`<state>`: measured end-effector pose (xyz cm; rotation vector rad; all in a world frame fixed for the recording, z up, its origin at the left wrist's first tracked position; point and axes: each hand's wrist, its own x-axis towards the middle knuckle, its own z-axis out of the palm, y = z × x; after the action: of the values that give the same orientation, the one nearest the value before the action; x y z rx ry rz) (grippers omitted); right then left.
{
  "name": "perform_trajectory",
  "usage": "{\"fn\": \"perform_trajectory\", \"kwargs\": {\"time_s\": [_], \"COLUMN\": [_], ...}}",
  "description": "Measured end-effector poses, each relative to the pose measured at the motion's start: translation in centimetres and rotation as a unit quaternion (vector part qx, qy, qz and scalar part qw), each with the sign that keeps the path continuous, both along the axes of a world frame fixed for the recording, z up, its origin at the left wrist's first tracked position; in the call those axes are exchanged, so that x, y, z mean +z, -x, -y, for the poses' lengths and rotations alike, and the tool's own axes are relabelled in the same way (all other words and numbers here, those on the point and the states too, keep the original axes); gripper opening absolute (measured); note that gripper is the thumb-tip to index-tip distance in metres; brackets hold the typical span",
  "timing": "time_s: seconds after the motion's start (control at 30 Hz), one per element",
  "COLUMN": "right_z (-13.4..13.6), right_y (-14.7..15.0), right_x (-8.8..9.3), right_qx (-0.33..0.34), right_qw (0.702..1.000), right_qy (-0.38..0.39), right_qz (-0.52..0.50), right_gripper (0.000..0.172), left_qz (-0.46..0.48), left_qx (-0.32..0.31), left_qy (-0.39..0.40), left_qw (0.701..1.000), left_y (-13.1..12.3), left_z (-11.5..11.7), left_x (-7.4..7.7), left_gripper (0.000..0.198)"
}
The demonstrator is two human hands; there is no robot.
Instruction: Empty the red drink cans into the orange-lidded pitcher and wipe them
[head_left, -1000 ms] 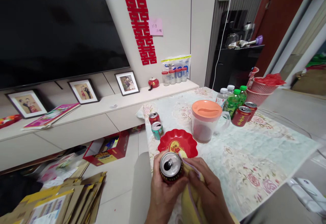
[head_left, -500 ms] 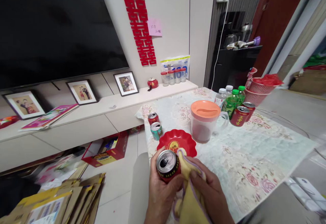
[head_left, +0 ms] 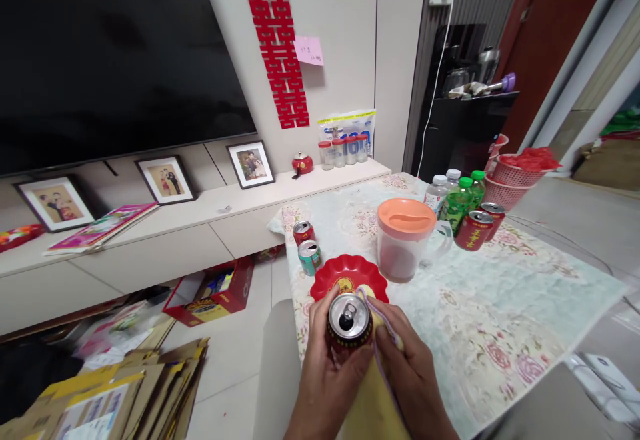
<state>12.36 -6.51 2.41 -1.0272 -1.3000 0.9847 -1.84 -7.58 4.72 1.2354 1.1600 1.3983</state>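
My left hand is wrapped round an opened drink can, dark red with a black band below its silver top. The can stands nearly upright in it, its mouth facing me. In my right hand is a yellow cloth with a purple edge, pressed against the can's right side. Just beyond both hands lies a red scalloped plate. Left of the plate are a teal can and a small red can, both opened.
A lidded plastic pitcher stands behind the plate. Farther right are red cans, several bottles and pink baskets. A flowered cloth covers the table. Flattened cardboard and a red box lie on the floor.
The can has turned in my left hand, so its tab and opening sit differently. Both hands have shifted slightly right, and my right hand with the cloth is closer against the can.
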Motion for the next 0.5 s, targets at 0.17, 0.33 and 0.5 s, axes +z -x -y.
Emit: {"fn": "perform_trajectory", "kwargs": {"time_s": [0.17,0.33,0.5], "right_z": [0.7,2.3,2.3], "right_y": [0.7,1.9,1.8], "right_x": [-0.7,-0.2,0.6], "right_qx": [-0.003,-0.038,-0.044], "right_qw": [0.996,0.996,0.996], "right_qy": [0.073,0.024,-0.023], "right_qz": [-0.049,-0.081,-0.072], "right_gripper": [0.039,0.037,0.037], "left_qz": [-0.011,0.008,0.034], "left_qx": [0.046,0.056,0.015], "left_qy": [-0.026,-0.013,0.021], "left_qw": [0.999,0.998,0.999], "left_y": [0.3,0.3,0.2], "left_z": [-0.9,-0.9,-0.4], "left_x": [-0.4,-0.2,-0.6], "left_gripper": [0.069,0.07,0.065]}}
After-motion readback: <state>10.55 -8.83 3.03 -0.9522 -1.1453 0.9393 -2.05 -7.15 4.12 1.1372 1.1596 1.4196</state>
